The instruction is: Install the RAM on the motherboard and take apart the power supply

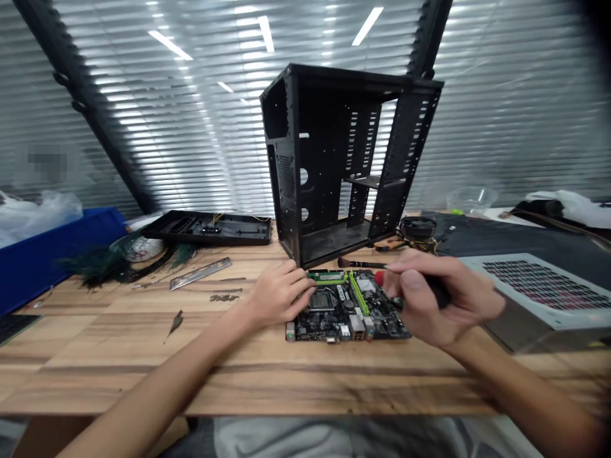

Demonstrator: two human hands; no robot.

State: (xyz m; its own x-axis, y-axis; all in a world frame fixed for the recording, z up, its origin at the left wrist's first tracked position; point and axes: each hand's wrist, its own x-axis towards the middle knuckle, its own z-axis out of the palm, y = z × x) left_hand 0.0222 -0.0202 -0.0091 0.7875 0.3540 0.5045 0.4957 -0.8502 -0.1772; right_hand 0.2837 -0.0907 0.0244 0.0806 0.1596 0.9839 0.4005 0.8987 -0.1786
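A small black motherboard [346,312] with green slots lies flat on the wooden table [143,356] in front of me. My left hand [279,294] rests on its left edge, fingers curled down beside the CPU socket [323,300]. My right hand [442,299] hovers over the board's right side, closed around a tool with a red and black handle [382,278]; its thin dark shaft points left above the board. Directly behind the board stands an empty black computer case [346,162], its open side facing me.
A black case panel [210,227] lies at the back left, with a metal I/O shield [200,273] and dark feathers [102,264] nearby. A blue bin [48,251] sits far left. A grey power supply [539,292], a fan [417,227] and a clear bowl [470,199] are at the right.
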